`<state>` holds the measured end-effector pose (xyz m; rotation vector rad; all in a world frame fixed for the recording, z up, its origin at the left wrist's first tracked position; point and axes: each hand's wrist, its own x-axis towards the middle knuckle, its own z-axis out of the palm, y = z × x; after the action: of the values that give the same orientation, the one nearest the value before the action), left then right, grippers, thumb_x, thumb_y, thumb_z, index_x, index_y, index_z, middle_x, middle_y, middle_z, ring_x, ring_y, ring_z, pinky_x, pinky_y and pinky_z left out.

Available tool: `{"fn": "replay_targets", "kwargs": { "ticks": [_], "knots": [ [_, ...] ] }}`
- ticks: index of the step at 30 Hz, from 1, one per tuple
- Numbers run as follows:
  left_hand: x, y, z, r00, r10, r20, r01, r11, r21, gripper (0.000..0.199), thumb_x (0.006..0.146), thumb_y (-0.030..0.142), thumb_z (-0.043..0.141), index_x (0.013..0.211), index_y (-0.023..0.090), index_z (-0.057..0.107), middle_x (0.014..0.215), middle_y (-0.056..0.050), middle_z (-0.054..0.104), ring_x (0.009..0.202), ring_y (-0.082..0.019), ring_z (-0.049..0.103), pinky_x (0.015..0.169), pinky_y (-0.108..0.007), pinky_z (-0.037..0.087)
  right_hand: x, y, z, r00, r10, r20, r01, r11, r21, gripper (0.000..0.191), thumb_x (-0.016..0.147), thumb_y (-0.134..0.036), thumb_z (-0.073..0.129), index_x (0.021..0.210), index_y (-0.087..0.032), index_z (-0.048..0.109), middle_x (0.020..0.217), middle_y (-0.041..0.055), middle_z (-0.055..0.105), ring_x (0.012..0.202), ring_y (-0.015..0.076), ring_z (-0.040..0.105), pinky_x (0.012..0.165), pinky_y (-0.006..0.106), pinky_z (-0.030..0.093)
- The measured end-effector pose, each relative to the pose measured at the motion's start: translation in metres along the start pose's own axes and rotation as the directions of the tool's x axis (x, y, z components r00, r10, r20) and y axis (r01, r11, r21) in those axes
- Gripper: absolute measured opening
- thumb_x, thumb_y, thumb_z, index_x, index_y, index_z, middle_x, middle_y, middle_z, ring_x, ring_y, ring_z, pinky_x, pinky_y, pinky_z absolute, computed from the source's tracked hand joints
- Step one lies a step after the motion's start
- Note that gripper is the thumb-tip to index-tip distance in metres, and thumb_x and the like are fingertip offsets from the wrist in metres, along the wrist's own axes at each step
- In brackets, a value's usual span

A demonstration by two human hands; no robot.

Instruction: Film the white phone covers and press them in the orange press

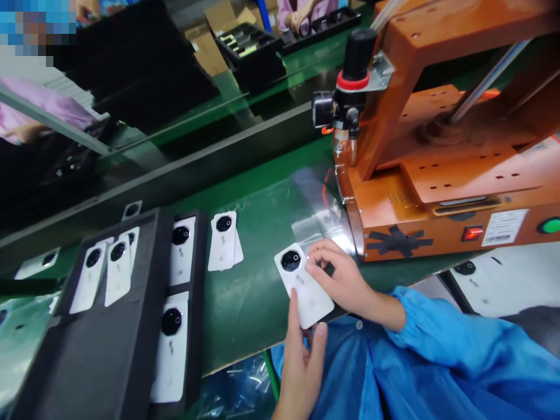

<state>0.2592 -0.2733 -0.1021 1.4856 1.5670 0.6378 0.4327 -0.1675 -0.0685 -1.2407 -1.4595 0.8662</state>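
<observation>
- White, rounded-rectangular phone back panel point(315, 297) with a round black camera window point(289, 261): left of the orange metal press machine point(356, 219), near its front corner.
- Bare left hand point(304, 356): forefinger and thumb brace the panel's lower left corner.
- Bare right hand point(341, 277): fingers bent at its upper right edge; I cannot tell whether they pinch.
- Step, seemingly: steadying the panel while working its edge; this calls for light fingertip control.

Slanted white panel point(310, 298), black camera disc point(290, 261) showing
</observation>
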Motion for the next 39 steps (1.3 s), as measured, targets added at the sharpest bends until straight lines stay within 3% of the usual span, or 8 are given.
{"fn": "replay_targets", "kwargs": {
  "ticks": [2, 4, 8, 11, 14, 20, 27, 39],
  "knots": [
    [-0.005, 0.006, 0.006, 0.994, 0.016, 0.105, -0.026, 0.995, 0.091, 0.088, 0.097, 0.044, 0.054, 0.164, 0.028, -0.001, 0.111, -0.009, 0.072, 0.074, -0.021, 0.071, 0.058, -0.032, 0.060, 0.019, 0.008, 0.011, 0.998, 0.056, -0.006, -0.056, 0.998, -0.023, 0.011, 0.092, -0.023, 0.062, 0.081, -0.020, 0.065, 0.101, 0.0048, 0.063, 0.098, 0.0180, 0.061, 0.086, 0.033, 0.050],
    [-0.003, 0.008, 0.001, 0.990, 0.081, 0.115, -0.105, 0.969, 0.225, 0.092, 0.097, 0.042, 0.055, 0.163, 0.024, -0.007, 0.092, -0.004, 0.070, 0.062, -0.019, 0.066, 0.054, -0.032, 0.055, 0.032, 0.016, 0.018, 0.997, 0.073, -0.014, -0.074, 0.996, -0.058, 0.011, 0.090, -0.023, 0.063, 0.080, -0.020, 0.065, 0.102, 0.0046, 0.063, 0.101, 0.0189, 0.061, 0.094, 0.036, 0.048],
    [0.010, -0.002, -0.011, 0.930, 0.367, -0.027, -0.305, 0.810, 0.502, 0.068, 0.095, 0.039, 0.060, 0.157, 0.026, 0.034, 0.093, -0.007, 0.069, 0.085, -0.025, 0.068, 0.072, -0.037, 0.053, 0.036, 0.023, 0.018, 0.997, 0.080, -0.020, -0.082, 0.987, -0.138, 0.013, 0.090, -0.023, 0.063, 0.078, -0.020, 0.066, 0.100, 0.0047, 0.063, 0.102, 0.0205, 0.060, 0.096, 0.039, 0.046],
    [0.021, -0.011, -0.006, 0.852, 0.524, 0.008, -0.424, 0.681, 0.597, 0.060, 0.089, 0.047, 0.068, 0.145, 0.029, 0.053, 0.124, -0.013, 0.069, 0.114, -0.033, 0.063, 0.091, -0.046, 0.046, 0.034, 0.022, 0.017, 0.996, 0.084, 0.009, -0.081, 0.979, -0.188, 0.013, 0.090, -0.024, 0.063, 0.079, -0.020, 0.068, 0.099, 0.0047, 0.063, 0.102, 0.0215, 0.059, 0.095, 0.040, 0.044],
    [0.028, -0.016, 0.007, 0.849, 0.529, 0.019, -0.422, 0.655, 0.627, 0.064, 0.089, 0.055, 0.066, 0.147, 0.033, 0.051, 0.147, -0.009, 0.058, 0.131, -0.035, 0.054, 0.100, -0.050, 0.037, 0.033, 0.021, 0.017, 0.986, 0.131, 0.106, -0.098, 0.957, -0.272, 0.011, 0.090, -0.022, 0.065, 0.080, -0.021, 0.070, 0.101, 0.0032, 0.063, 0.105, 0.0214, 0.058, 0.097, 0.042, 0.038],
    [0.031, -0.020, 0.014, 0.835, 0.550, -0.014, -0.419, 0.652, 0.632, 0.064, 0.089, 0.057, 0.066, 0.146, 0.033, 0.052, 0.145, -0.006, 0.061, 0.127, -0.032, 0.058, 0.100, -0.049, 0.033, 0.032, 0.019, 0.022, 0.965, 0.136, 0.225, -0.043, 0.926, -0.376, 0.011, 0.089, -0.019, 0.064, 0.080, -0.020, 0.070, 0.100, 0.0020, 0.064, 0.103, 0.0206, 0.055, 0.092, 0.039, 0.031],
    [0.034, -0.008, 0.011, 0.772, 0.629, -0.097, -0.434, 0.632, 0.642, 0.053, 0.087, 0.054, 0.071, 0.130, 0.023, 0.067, 0.132, -0.008, 0.071, 0.117, -0.029, 0.063, 0.095, -0.043, 0.035, 0.029, 0.022, 0.027, 0.976, 0.077, 0.205, 0.031, 0.877, -0.479, 0.011, 0.089, -0.020, 0.064, 0.079, -0.019, 0.068, 0.099, 0.0024, 0.064, 0.098, 0.0203, 0.053, 0.085, 0.037, 0.030],
    [0.034, -0.007, 0.012, 0.779, 0.620, -0.093, -0.430, 0.636, 0.641, 0.053, 0.087, 0.055, 0.070, 0.129, 0.022, 0.067, 0.133, -0.009, 0.070, 0.115, -0.030, 0.064, 0.093, -0.045, 0.036, 0.030, 0.032, 0.026, 0.985, 0.047, 0.168, 0.043, 0.867, -0.496, 0.011, 0.090, -0.023, 0.064, 0.081, -0.021, 0.069, 0.099, 0.0028, 0.064, 0.096, 0.0209, 0.053, 0.085, 0.037, 0.030]
  ]
}}
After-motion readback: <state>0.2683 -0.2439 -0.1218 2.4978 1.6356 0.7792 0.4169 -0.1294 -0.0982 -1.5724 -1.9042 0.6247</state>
